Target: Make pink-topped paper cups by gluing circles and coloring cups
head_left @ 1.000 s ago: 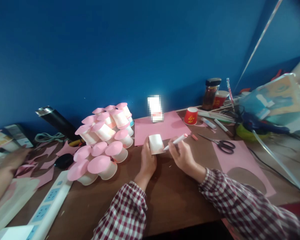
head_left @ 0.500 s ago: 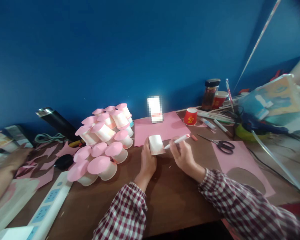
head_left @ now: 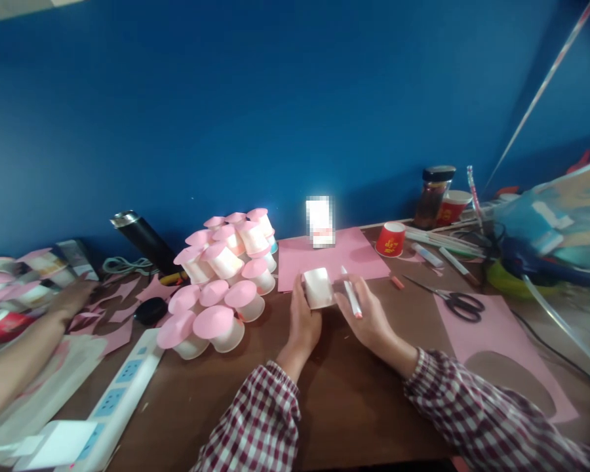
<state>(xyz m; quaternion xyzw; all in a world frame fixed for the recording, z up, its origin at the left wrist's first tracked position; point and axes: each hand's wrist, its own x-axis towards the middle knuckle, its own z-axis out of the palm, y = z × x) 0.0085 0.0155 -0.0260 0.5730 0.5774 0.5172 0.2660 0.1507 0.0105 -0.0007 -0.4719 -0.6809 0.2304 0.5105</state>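
Observation:
A white paper cup (head_left: 318, 289) is gripped by my left hand (head_left: 305, 321), whose fingers close around its left side. My right hand (head_left: 370, 318) holds a white marker (head_left: 353, 296) with a red end, its other end tilted up and away from me. The right fingers are close to the cup's right side; whether they touch it I cannot tell. A small red marker cap (head_left: 396, 282) lies on the table to the right of the marker. Behind the cup is a pink paper sheet (head_left: 285, 265).
White cups with pink paper tops (head_left: 219, 322) cluster on the left. Beyond them are a black flask (head_left: 145, 239), a power strip (head_left: 115, 396) and another person's arm (head_left: 39, 341). Scissors (head_left: 465, 306), cut pink paper (head_left: 504, 321) and a red cup (head_left: 391, 240) stand or lie right.
The marker has swung from pointing left at the cup to pointing up and away, with its red end now toward me. The camera view has shifted, so everything sits further right.

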